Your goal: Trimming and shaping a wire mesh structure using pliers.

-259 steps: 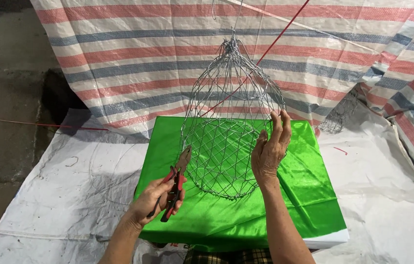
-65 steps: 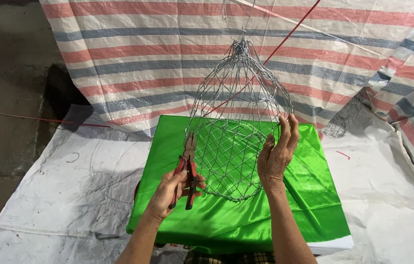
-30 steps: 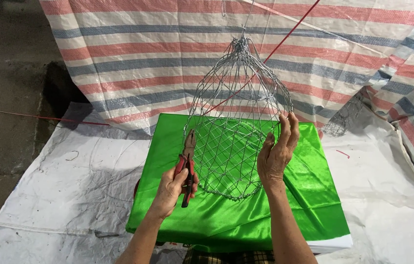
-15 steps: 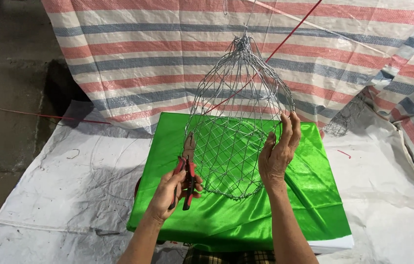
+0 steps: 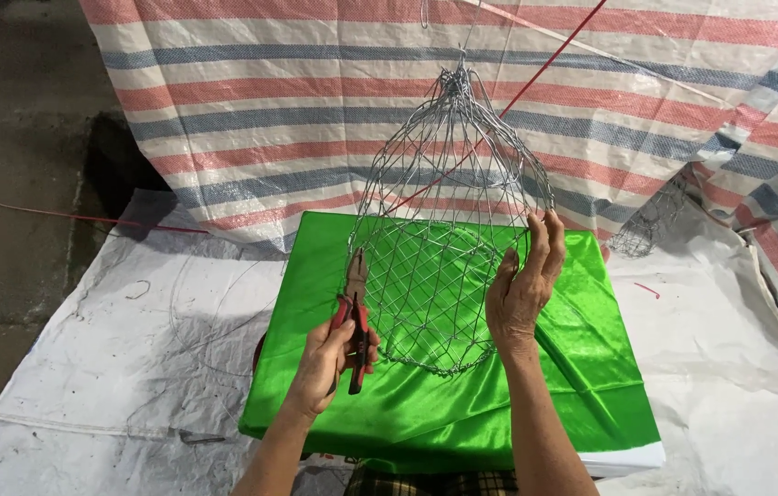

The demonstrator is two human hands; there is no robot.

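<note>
A striped red, blue and white tarp hangs behind, and a white sheet covers the ground. On it stands a worktop draped in bright green cloth. Above the cloth hangs a wire basket, bell-shaped, silver, woven in diamond mesh, its wires gathered into a twisted knot at the top and its rounded bottom just over the cloth. The right hand rests against the basket's right side, fingers extended along the wires. The left hand has its fingers wrapped round red-handled pliers, whose nose touches the basket's left edge.
</note>
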